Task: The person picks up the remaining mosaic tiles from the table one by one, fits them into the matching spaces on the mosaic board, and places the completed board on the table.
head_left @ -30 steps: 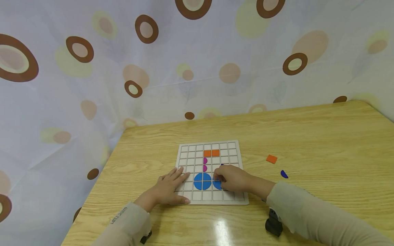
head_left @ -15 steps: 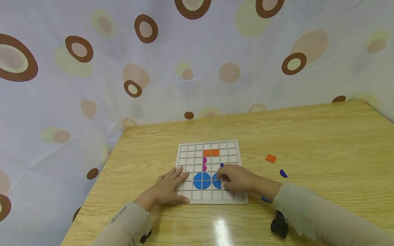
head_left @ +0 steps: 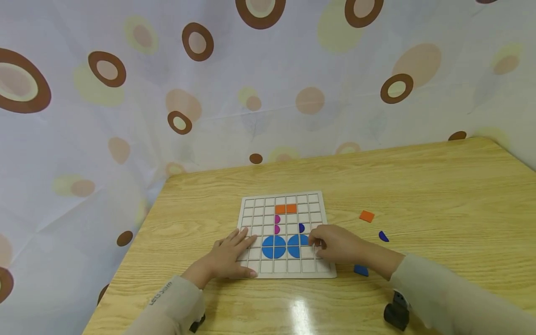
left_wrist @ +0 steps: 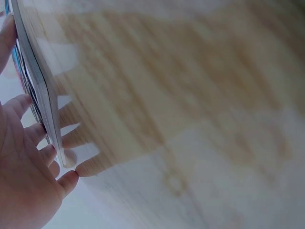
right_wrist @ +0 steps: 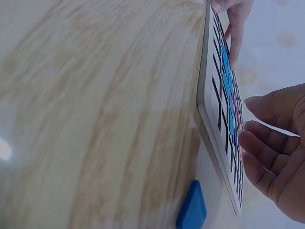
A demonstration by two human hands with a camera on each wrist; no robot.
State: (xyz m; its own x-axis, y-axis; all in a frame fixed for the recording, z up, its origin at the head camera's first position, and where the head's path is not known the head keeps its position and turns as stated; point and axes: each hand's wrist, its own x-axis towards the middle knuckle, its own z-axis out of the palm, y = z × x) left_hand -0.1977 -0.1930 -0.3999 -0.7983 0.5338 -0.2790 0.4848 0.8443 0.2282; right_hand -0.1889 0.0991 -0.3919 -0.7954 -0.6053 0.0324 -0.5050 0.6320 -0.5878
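Note:
A white grid board (head_left: 266, 267) lies on the wooden table. My left hand (head_left: 228, 253) rests on its left front corner with fingers spread. Over the board's right side, my right hand (head_left: 341, 244) has loosely bent fingers; the right wrist view shows nothing between thumb and fingertips. Blue quarter pieces form a full circle (head_left: 274, 246) on the grid. Beside it sit three blue quarters (head_left: 294, 246), near my right fingertips. Farther back on the grid are two orange squares (head_left: 286, 209), two magenta half-circles (head_left: 277, 224) and a dark blue half-circle (head_left: 301, 228).
Right of the board lie a loose orange square (head_left: 366, 216) and a dark blue half-circle (head_left: 383, 236). A blue piece (head_left: 361, 270) lies on the table below my right wrist; the right wrist view shows it near the board's edge. A patterned cloth (head_left: 268, 121) hangs behind the table.
My right hand has moved right across the board, uncovering the second group of blue quarters and the dark blue half-circle. The loose blue piece came into view. My left hand stays put.

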